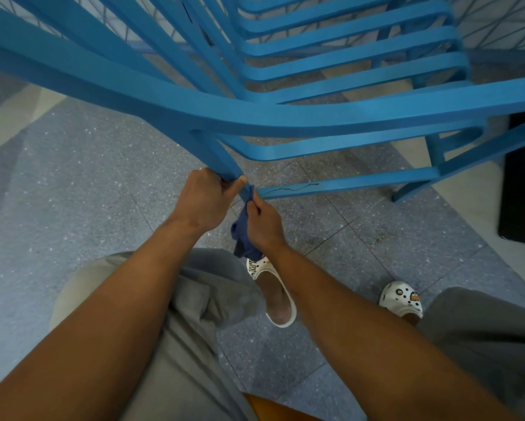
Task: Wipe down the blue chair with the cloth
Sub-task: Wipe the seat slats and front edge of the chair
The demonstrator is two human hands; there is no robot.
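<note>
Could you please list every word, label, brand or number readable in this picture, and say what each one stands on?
"m": on a round charm on the white clog at the right.
Dark letters on the toe of the other white clog, below the dark blue cloth: too small and partly hidden to read.
The blue chair carries no text that I can see.

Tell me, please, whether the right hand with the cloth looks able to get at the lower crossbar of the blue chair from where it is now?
Probably yes: the right hand, gripping the cloth on the chair leg, sits right beside the crossbar, with only bare floor between them.
</note>
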